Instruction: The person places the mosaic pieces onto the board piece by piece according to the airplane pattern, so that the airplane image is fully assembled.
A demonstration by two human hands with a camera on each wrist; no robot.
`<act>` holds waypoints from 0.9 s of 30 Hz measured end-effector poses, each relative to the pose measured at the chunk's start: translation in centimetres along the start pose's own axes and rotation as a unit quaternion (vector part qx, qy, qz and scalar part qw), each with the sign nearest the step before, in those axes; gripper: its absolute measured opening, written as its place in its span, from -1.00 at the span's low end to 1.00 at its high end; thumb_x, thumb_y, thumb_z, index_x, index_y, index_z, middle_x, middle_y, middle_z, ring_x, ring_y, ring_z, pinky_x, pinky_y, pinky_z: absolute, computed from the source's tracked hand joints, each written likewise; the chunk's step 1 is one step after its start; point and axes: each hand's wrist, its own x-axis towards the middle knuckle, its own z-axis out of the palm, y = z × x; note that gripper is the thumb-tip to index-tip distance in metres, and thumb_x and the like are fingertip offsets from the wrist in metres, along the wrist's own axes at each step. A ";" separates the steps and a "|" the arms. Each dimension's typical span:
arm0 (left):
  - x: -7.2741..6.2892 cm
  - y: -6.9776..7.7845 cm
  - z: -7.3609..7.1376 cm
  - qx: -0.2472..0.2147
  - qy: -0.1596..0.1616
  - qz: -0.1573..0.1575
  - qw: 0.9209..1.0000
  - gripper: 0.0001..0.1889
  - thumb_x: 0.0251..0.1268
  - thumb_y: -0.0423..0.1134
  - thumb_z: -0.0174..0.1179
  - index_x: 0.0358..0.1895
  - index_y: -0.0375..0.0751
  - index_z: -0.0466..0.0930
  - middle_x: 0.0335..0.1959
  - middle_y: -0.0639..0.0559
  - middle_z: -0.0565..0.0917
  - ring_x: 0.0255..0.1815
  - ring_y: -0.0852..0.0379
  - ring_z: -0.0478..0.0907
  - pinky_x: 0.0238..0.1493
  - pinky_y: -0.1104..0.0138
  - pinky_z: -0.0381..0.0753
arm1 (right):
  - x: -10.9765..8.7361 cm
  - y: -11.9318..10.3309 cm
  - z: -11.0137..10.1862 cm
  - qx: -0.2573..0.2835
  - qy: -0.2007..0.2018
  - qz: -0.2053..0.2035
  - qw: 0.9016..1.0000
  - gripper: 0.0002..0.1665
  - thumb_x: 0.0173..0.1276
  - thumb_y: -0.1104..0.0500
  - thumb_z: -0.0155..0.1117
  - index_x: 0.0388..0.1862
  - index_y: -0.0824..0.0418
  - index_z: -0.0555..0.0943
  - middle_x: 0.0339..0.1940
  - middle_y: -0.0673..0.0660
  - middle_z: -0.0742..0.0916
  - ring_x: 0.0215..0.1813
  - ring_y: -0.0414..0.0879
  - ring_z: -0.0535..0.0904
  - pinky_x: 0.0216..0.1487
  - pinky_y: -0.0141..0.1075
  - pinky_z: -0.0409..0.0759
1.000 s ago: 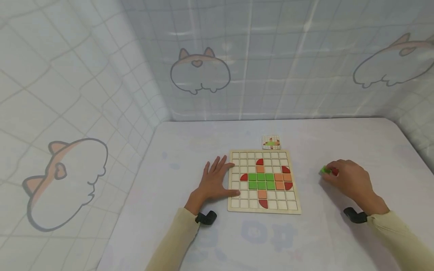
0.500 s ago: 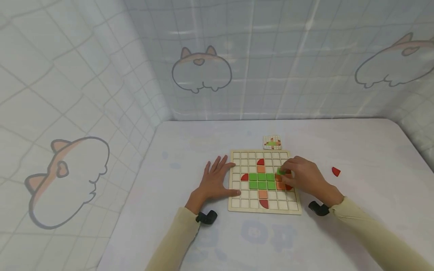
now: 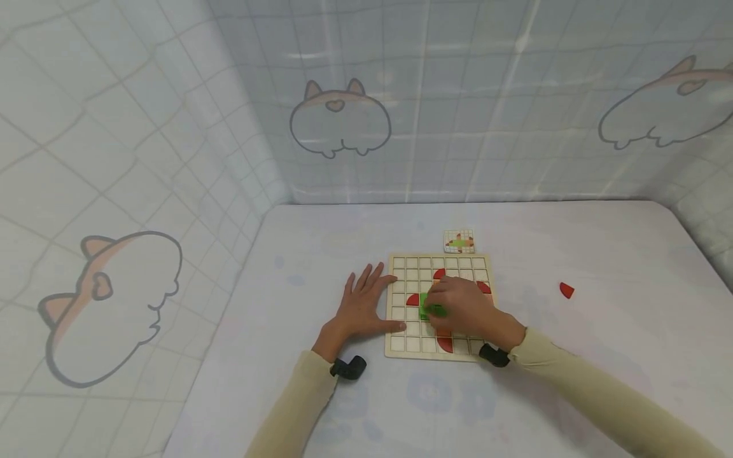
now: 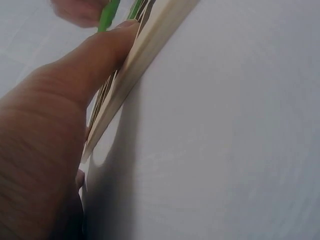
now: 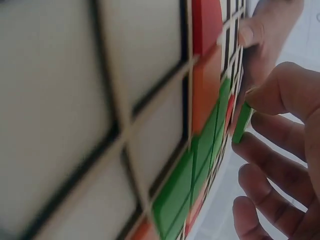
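Observation:
My right hand (image 3: 466, 307) is over the middle of a wooden grid board (image 3: 412, 344), pinching a small green tile (image 5: 242, 122) between thumb and fingers. In the right wrist view the tile stands on edge, a little off the board's face. Set in the grid below are green square tiles (image 5: 175, 200), orange square tiles (image 5: 206, 80) and red quarter-circle tiles (image 5: 206, 25); the hand hides part of them in the head view. My left hand (image 3: 362, 310) lies spread at the board's left side, its thumb (image 4: 112, 45) on the edge and fingertips reaching the frame.
A small pattern card (image 3: 459, 242) lies just beyond the board's far edge. One loose red quarter-circle piece (image 3: 566, 290) is on the white tabletop (image 3: 607, 254) to the right. Patterned curtain walls (image 3: 435, 165) rise behind and at the sides.
My right hand has come left from the tabletop to the middle of the board with the green tile. The red piece it covered now lies alone. My left hand has stayed put.

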 end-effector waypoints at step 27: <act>0.2 0.0 -0.1 0.011 0.001 0.006 1.000 0.04 -0.11 0.63 0.10 0.48 0.25 0.11 0.62 0.08 -0.18 0.59 0.02 -0.37 0.45 -0.10 -0.38 | 2.1 -1.3 1.5 -0.066 -0.057 -0.013 0.996 -0.95 0.12 0.11 0.56 -0.43 -0.01 0.81 -0.40 -0.10 0.68 -0.32 -0.13 0.46 -0.34 -0.28 0.47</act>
